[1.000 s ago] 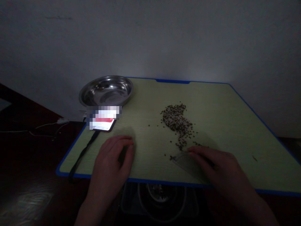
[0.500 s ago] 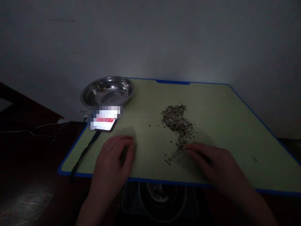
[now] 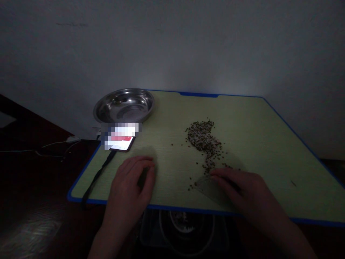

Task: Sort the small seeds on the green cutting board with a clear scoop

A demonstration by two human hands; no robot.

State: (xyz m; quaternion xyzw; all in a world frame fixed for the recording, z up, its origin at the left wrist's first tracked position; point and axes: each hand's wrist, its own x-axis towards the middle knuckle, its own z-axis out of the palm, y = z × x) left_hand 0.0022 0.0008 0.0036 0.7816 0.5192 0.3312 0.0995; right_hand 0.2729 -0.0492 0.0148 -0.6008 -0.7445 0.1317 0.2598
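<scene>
Brown and pale mixed grains [image 3: 203, 136] lie in a loose pile on the pale green tabletop, with a thin tail trailing toward me. My right hand [image 3: 242, 183] pinches a thin clear plastic piece [image 3: 206, 185] with a straight edge, low over the table at the end of that tail. Its exact kind is too dim to tell. A few dark grains lie by its left corner. My left hand [image 3: 130, 180] rests on the table left of the pile, fingers curled and thumb tip close to the index finger, with nothing visible in it.
A steel basin [image 3: 124, 106] stands at the back left. Before it lie a lit phone [image 3: 121, 144] and a dark strap [image 3: 97, 176]. Below the front edge is a dark round container [image 3: 187, 230] with pale bits inside. The blue-rimmed table [image 3: 256, 126] meets a grey wall.
My right hand has shifted slightly with the clear plastic piece, and a few grains near it lie differently. My left hand stays in place.
</scene>
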